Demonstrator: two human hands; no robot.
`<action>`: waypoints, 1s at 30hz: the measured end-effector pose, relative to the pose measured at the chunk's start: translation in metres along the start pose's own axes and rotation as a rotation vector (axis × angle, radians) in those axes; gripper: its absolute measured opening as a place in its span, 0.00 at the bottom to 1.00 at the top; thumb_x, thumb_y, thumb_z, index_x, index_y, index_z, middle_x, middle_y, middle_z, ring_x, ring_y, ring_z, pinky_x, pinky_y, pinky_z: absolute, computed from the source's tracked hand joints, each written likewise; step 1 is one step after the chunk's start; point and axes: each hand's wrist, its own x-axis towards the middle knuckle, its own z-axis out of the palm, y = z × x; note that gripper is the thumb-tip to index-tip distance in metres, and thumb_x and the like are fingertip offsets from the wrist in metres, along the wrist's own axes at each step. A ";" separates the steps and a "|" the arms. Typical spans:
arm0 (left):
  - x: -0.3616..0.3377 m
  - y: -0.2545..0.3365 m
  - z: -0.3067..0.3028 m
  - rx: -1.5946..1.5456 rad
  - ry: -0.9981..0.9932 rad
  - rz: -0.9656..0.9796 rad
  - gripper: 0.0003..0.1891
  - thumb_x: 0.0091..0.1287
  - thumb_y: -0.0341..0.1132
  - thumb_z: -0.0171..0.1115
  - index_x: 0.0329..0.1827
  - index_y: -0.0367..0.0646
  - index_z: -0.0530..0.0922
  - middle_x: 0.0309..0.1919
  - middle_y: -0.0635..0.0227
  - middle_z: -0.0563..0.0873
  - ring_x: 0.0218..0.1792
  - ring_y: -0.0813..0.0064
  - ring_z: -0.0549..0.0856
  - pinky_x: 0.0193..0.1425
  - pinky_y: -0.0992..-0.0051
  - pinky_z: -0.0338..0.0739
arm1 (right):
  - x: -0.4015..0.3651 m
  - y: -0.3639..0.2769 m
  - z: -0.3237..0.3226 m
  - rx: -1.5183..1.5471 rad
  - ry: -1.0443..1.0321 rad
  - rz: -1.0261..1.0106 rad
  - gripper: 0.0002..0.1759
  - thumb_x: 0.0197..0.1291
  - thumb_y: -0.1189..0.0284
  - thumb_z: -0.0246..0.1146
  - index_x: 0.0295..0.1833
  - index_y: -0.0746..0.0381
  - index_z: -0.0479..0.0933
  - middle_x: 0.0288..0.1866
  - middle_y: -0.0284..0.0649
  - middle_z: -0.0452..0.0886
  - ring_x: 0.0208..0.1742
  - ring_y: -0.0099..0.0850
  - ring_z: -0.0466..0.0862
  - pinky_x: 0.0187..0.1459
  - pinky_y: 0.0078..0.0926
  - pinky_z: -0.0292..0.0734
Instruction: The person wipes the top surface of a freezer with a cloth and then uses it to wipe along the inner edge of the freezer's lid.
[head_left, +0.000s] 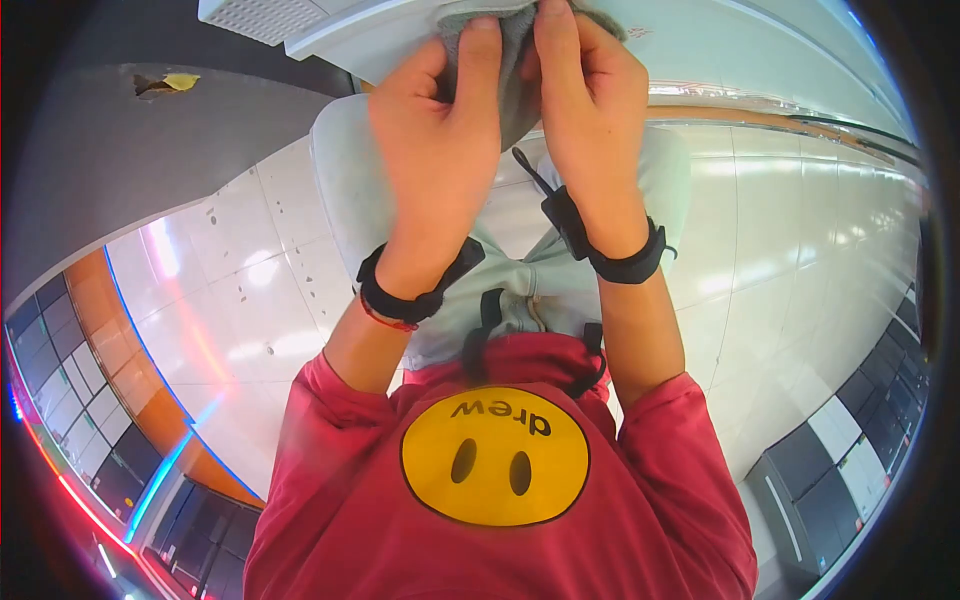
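Observation:
A grey cloth hangs bunched between my two hands at the top of the head view. My left hand has its thumb laid over the cloth, pinching it with the fingers curled behind. On the other side, my right hand grips the same cloth, thumb on top and fingers folded around it. The cloth lies against the edge of a white appliance-like surface. Its upper part is cut off by the frame. Each wrist wears a black strap.
A dark grey surface with a yellowish leaf-like scrap is at the left. A ribbed white block sits at upper left. My knees in pale trousers are below the white surface. Glossy tiles cover the floor.

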 end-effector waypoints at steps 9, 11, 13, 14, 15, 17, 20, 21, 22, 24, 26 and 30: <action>0.002 -0.003 0.002 0.145 0.054 0.069 0.27 0.74 0.42 0.69 0.22 0.36 0.67 0.17 0.77 0.63 0.24 0.84 0.60 0.25 0.71 0.54 | -0.007 0.015 0.000 -0.043 -0.006 0.044 0.25 0.79 0.60 0.58 0.32 0.68 0.78 0.20 0.38 0.78 0.22 0.25 0.74 0.29 0.29 0.71; 0.005 0.000 -0.005 0.083 0.033 0.069 0.26 0.74 0.42 0.69 0.22 0.35 0.68 0.17 0.76 0.63 0.24 0.83 0.60 0.25 0.70 0.54 | -0.004 0.001 0.004 -0.058 -0.005 0.028 0.25 0.80 0.59 0.57 0.32 0.67 0.79 0.20 0.39 0.78 0.22 0.27 0.74 0.29 0.30 0.71; 0.006 0.000 -0.005 0.088 0.023 0.046 0.26 0.74 0.42 0.69 0.23 0.35 0.68 0.16 0.74 0.63 0.24 0.83 0.60 0.25 0.70 0.54 | -0.003 -0.001 0.004 -0.075 -0.019 0.029 0.25 0.80 0.59 0.56 0.32 0.67 0.79 0.20 0.41 0.78 0.21 0.29 0.75 0.29 0.31 0.72; 0.005 -0.006 -0.005 0.123 0.024 0.022 0.26 0.75 0.42 0.69 0.23 0.35 0.69 0.16 0.74 0.63 0.24 0.82 0.60 0.25 0.70 0.55 | -0.004 0.006 0.004 -0.087 -0.033 0.040 0.25 0.80 0.59 0.56 0.32 0.67 0.79 0.20 0.41 0.78 0.21 0.30 0.75 0.29 0.31 0.72; 0.002 -0.014 -0.004 0.158 0.024 -0.005 0.26 0.75 0.42 0.68 0.23 0.35 0.69 0.16 0.74 0.63 0.24 0.82 0.60 0.25 0.70 0.55 | -0.006 0.014 0.004 -0.099 -0.048 0.053 0.25 0.80 0.59 0.56 0.32 0.67 0.79 0.20 0.42 0.78 0.21 0.31 0.75 0.29 0.32 0.72; 0.000 -0.034 -0.002 0.190 -0.003 -0.021 0.26 0.75 0.43 0.68 0.24 0.35 0.70 0.16 0.74 0.63 0.24 0.83 0.61 0.26 0.70 0.56 | -0.014 0.044 0.006 -0.120 -0.067 0.101 0.25 0.80 0.59 0.56 0.32 0.67 0.79 0.20 0.42 0.78 0.21 0.33 0.75 0.29 0.33 0.72; -0.001 -0.042 -0.002 0.186 0.015 0.004 0.26 0.76 0.44 0.68 0.25 0.34 0.71 0.17 0.74 0.65 0.25 0.83 0.61 0.27 0.71 0.57 | -0.017 0.048 0.006 -0.107 -0.098 0.153 0.24 0.80 0.60 0.56 0.32 0.67 0.78 0.21 0.44 0.78 0.21 0.36 0.76 0.30 0.34 0.72; -0.001 -0.042 -0.003 0.179 0.034 0.017 0.25 0.76 0.44 0.68 0.25 0.34 0.72 0.17 0.75 0.66 0.25 0.83 0.61 0.27 0.71 0.57 | -0.018 0.046 0.006 -0.093 -0.114 0.171 0.24 0.80 0.60 0.55 0.32 0.66 0.78 0.21 0.44 0.78 0.21 0.38 0.76 0.29 0.35 0.72; 0.000 -0.032 -0.006 0.170 0.055 0.031 0.25 0.76 0.44 0.68 0.25 0.34 0.73 0.17 0.75 0.66 0.25 0.83 0.62 0.27 0.71 0.57 | -0.016 0.035 0.008 -0.084 -0.107 0.099 0.24 0.80 0.60 0.55 0.32 0.66 0.78 0.21 0.44 0.78 0.21 0.39 0.76 0.30 0.35 0.72; 0.002 -0.006 -0.014 0.153 0.093 0.056 0.25 0.76 0.44 0.68 0.26 0.34 0.74 0.17 0.75 0.67 0.26 0.83 0.62 0.27 0.72 0.58 | -0.010 0.007 0.013 -0.066 -0.090 -0.036 0.24 0.81 0.61 0.55 0.32 0.65 0.78 0.21 0.45 0.78 0.22 0.42 0.76 0.30 0.36 0.72; 0.002 0.006 -0.018 0.101 0.085 0.040 0.23 0.77 0.43 0.67 0.27 0.34 0.75 0.18 0.76 0.68 0.26 0.83 0.62 0.27 0.73 0.58 | -0.008 -0.004 0.017 -0.105 -0.102 -0.035 0.24 0.81 0.61 0.55 0.32 0.65 0.78 0.22 0.45 0.79 0.23 0.43 0.77 0.30 0.36 0.73; 0.003 -0.017 -0.024 0.185 0.080 0.114 0.21 0.78 0.42 0.67 0.29 0.34 0.79 0.19 0.77 0.69 0.26 0.84 0.64 0.28 0.75 0.59 | -0.010 0.008 0.019 -0.114 -0.167 0.050 0.23 0.81 0.61 0.55 0.33 0.65 0.78 0.23 0.45 0.80 0.24 0.45 0.80 0.31 0.37 0.74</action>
